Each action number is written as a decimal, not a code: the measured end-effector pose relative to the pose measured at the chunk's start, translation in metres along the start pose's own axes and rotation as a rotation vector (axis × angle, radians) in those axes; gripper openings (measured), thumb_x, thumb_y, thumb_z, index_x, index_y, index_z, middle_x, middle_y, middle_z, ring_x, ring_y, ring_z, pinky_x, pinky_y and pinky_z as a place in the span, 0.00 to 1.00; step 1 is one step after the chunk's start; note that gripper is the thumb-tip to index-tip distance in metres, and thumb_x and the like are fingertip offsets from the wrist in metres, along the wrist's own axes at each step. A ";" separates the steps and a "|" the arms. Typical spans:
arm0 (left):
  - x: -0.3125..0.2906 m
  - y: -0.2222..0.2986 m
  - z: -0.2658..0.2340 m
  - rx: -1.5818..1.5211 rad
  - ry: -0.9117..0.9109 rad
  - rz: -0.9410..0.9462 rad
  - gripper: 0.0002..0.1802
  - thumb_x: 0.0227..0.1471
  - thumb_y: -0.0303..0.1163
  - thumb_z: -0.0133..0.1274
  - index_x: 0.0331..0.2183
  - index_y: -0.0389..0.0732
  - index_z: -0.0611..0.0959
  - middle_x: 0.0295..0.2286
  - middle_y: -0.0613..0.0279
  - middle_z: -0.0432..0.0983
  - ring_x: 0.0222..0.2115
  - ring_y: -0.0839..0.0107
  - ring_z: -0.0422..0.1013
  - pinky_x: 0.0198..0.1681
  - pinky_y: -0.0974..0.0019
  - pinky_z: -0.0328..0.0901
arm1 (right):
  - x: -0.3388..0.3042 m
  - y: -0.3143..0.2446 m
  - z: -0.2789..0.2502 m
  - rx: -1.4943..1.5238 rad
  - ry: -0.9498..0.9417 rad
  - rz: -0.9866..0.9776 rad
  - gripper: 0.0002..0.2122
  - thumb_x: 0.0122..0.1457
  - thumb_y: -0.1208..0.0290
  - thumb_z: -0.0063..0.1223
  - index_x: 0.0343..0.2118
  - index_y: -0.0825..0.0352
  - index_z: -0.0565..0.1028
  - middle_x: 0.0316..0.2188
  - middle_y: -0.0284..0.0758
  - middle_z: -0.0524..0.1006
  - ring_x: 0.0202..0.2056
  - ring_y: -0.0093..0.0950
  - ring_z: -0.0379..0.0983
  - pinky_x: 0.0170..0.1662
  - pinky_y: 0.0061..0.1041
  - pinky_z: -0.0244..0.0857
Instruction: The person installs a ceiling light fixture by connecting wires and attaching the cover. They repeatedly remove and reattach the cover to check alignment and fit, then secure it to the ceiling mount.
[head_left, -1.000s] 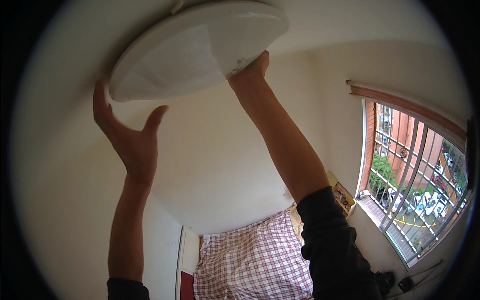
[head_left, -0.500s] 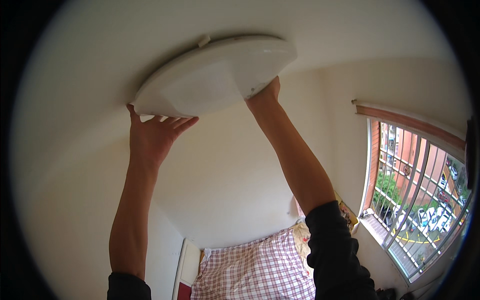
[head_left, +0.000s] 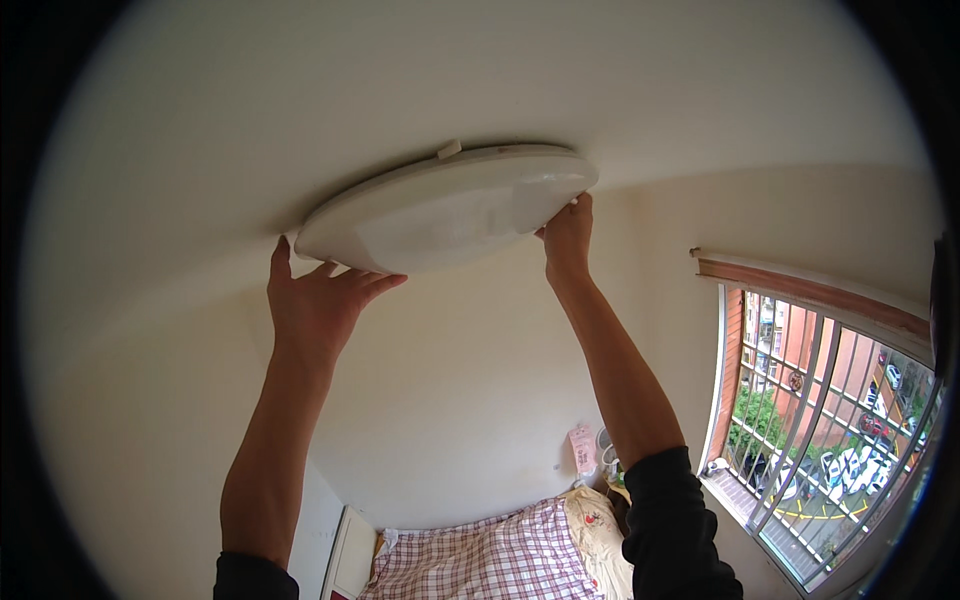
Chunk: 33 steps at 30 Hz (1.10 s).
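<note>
A round white ceiling lamp cover (head_left: 440,220) is up against the ceiling, tilted in view, with a small pale tab (head_left: 449,149) at its far upper rim. My left hand (head_left: 318,305) supports its left edge, one digit up beside the rim and the other fingers spread underneath. At the right edge, my right hand (head_left: 570,240) is closed, its fingers bunched against the rim. A tiny white spot shows by those fingertips; I cannot tell what it is. Both arms reach upward in dark sleeves.
Below is a bed with a checked cover (head_left: 480,555) and a patterned yellowish cloth (head_left: 597,530). A pink item (head_left: 582,450) hangs on the wall near a fan-like round thing. On the right stands a barred window (head_left: 810,430) with a wooden strip (head_left: 800,285) above it.
The lamp cover appears lower and slightly right in view, as does the whole room. My right hand has come out from behind the cover to its right rim; my left stays at the left edge.
</note>
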<state>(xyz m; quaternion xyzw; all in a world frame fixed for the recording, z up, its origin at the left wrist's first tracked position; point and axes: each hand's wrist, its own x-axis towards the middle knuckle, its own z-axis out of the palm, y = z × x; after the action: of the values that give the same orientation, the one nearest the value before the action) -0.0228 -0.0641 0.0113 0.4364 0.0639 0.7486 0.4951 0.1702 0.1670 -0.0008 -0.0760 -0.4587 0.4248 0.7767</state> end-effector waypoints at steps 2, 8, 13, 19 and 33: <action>-0.001 -0.002 -0.003 0.004 -0.030 0.017 0.52 0.61 0.60 0.41 0.66 0.34 0.39 0.66 0.41 0.37 0.67 0.41 0.38 0.67 0.32 0.40 | -0.009 -0.008 -0.009 -0.167 -0.009 -0.206 0.20 0.64 0.78 0.37 0.60 0.68 0.60 0.46 0.41 0.72 0.44 0.34 0.73 0.46 0.32 0.73; 0.001 -0.005 -0.009 0.025 -0.057 0.044 0.56 0.58 0.61 0.49 0.66 0.33 0.42 0.66 0.41 0.38 0.67 0.43 0.39 0.67 0.33 0.43 | -0.010 -0.044 -0.036 -0.481 -0.097 -0.748 0.18 0.62 0.78 0.44 0.55 0.68 0.68 0.51 0.42 0.71 0.53 0.36 0.68 0.53 0.35 0.67; 0.003 -0.004 -0.010 0.105 -0.051 0.074 0.57 0.57 0.61 0.51 0.65 0.29 0.43 0.64 0.39 0.42 0.67 0.42 0.41 0.68 0.35 0.42 | -0.006 -0.053 -0.055 -0.296 -0.327 -0.679 0.18 0.66 0.63 0.52 0.55 0.67 0.70 0.51 0.37 0.72 0.54 0.35 0.68 0.59 0.34 0.60; 0.003 -0.001 -0.013 0.137 -0.066 0.048 0.56 0.57 0.62 0.49 0.66 0.32 0.44 0.65 0.43 0.41 0.67 0.43 0.42 0.67 0.35 0.46 | 0.008 -0.036 -0.049 0.038 -0.383 -0.612 0.17 0.64 0.59 0.57 0.48 0.67 0.73 0.46 0.31 0.71 0.50 0.26 0.69 0.58 0.31 0.60; -0.002 0.002 -0.005 0.214 -0.077 0.046 0.51 0.58 0.56 0.48 0.65 0.31 0.45 0.63 0.42 0.46 0.65 0.40 0.45 0.65 0.34 0.49 | -0.004 -0.035 -0.040 -0.341 -0.097 -0.848 0.13 0.68 0.69 0.49 0.52 0.68 0.73 0.46 0.35 0.74 0.41 0.26 0.71 0.44 0.24 0.67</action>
<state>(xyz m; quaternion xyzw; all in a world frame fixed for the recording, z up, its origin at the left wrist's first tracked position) -0.0278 -0.0654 0.0082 0.5164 0.1146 0.7314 0.4305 0.2216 0.1531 -0.0080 0.0117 -0.5483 -0.0091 0.8362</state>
